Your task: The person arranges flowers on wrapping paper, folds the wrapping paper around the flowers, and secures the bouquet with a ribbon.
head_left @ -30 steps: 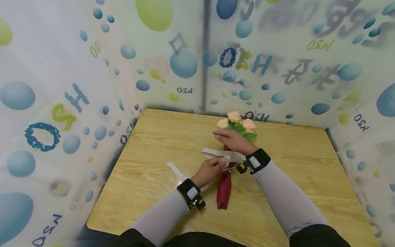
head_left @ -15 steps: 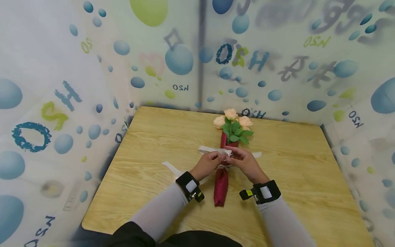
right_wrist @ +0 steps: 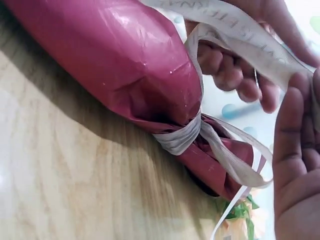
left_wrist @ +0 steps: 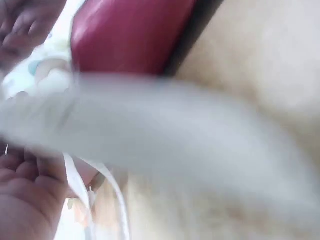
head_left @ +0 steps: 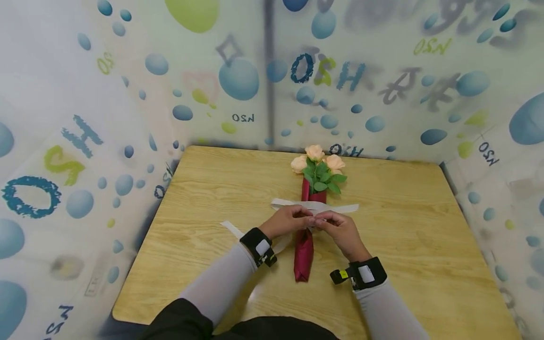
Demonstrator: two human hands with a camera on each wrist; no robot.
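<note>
A bouquet wrapped in dark red paper [head_left: 303, 259] lies on the table, its peach roses [head_left: 314, 152] and green leaves pointing away from me. White ribbon [right_wrist: 182, 137] is cinched round the wrap, gathering the paper at that spot. Above the tie, my left hand [head_left: 285, 222] pinches a lettered stretch of the ribbon between thumb and fingers. My right hand [head_left: 343, 233] meets it there, its fingertips also pinching ribbon. In the right wrist view a loop [right_wrist: 230, 155] hangs beside the tie. Blurred ribbon [left_wrist: 165, 135] crosses the left wrist view, hiding much of the work.
A wooden table [head_left: 212, 189] bears the bouquet. One ribbon tail [head_left: 231, 230] trails to the left, and another end [head_left: 348, 208] reaches out to the right. Patterned curtains [head_left: 238, 123] with blue and green dots enclose the table's back and sides.
My right hand has come down from above the flowers to meet the left fingertips and pinch the ribbon. A ribbon end now extends to the right of the bouquet.
</note>
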